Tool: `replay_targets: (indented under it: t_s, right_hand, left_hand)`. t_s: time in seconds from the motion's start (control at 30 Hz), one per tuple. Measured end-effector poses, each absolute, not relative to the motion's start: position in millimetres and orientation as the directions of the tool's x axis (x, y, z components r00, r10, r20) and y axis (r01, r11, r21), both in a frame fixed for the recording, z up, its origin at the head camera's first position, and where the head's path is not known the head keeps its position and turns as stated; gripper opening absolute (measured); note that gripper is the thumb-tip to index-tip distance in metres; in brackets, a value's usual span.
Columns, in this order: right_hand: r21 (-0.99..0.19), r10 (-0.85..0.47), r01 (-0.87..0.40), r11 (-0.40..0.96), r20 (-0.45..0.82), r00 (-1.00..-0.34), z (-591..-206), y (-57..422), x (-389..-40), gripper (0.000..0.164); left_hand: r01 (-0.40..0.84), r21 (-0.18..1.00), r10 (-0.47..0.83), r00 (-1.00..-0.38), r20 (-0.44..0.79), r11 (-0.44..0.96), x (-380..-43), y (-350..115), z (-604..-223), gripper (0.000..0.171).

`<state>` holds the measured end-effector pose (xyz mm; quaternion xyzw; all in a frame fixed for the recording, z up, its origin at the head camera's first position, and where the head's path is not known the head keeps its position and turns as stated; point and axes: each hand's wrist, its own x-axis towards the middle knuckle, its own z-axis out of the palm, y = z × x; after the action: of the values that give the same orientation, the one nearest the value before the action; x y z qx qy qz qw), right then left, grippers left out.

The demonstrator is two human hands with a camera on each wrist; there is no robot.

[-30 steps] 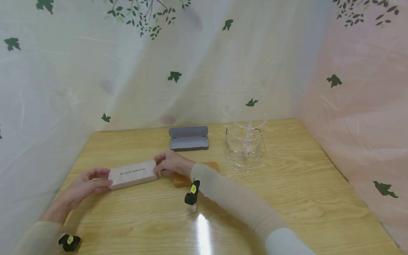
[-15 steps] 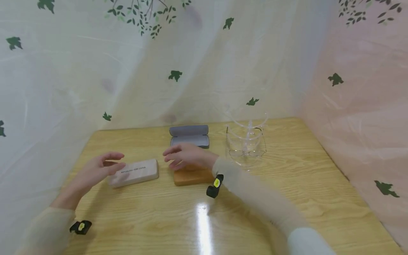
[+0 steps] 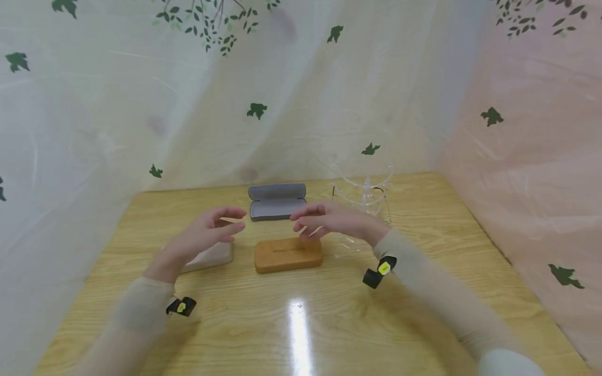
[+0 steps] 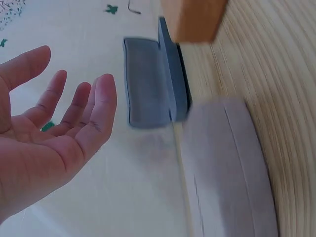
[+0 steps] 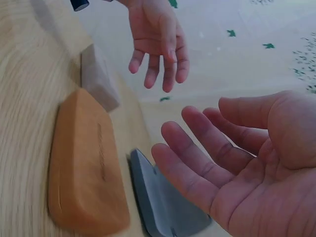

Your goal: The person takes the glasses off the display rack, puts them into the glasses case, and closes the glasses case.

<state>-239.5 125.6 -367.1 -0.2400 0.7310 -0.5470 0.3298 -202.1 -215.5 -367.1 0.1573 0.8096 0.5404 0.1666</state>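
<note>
My left hand [image 3: 203, 236] hovers with relaxed fingers over the white glasses case [image 3: 213, 257], partly covering it in the head view. Nothing is in its grasp. The right hand [image 3: 336, 218], its fingers loosely bent and holding nothing, hangs above the right end of an orange-brown glasses case [image 3: 288, 256]. That case lies closed on the table, as does the white one. Behind both, a grey glasses case [image 3: 277, 209] stands with its lid up, its lining bare. In the left wrist view the white case [image 4: 222, 163] lies beside the hand.
A clear glasses stand [image 3: 367, 183] rises at the back right, bearing glasses with dark temple tips; my right hand hides its lower part. The wooden table [image 3: 244, 324] meets a leaf-printed cloth [image 3: 197, 115] at the back and sides.
Both hands have let go of the white case and lifted off it. They have moved right, the left now over the white case's middle, the right over the orange-brown case.
</note>
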Motion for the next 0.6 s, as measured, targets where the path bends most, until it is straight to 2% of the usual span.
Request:
replay_targets:
  t_s: [0.27, 0.47, 0.6]
  right_hand:
    - [-0.953, -0.701, -0.061, 0.298, -0.175, -0.692, -366.3, 200.1, -226.5, 0.040]
    - [-0.956, -0.637, -0.046, 0.291, -0.158, -0.754, -371.5, 248.8, -223.9, 0.043]
    - [-0.952, -0.566, -0.040, 0.304, -0.147, -0.811, -374.8, 275.9, -222.8, 0.044]
  left_hand:
    - [0.034, 0.970, 0.524, -0.846, -0.102, 0.242, -217.4, -150.3, -377.1, 0.048]
    - [0.013, 0.983, 0.552, -0.829, -0.092, 0.183, -228.5, -103.0, -380.8, 0.043]
    - [-0.015, 0.987, 0.535, -0.839, -0.098, 0.158, -235.4, -77.8, -385.9, 0.042]
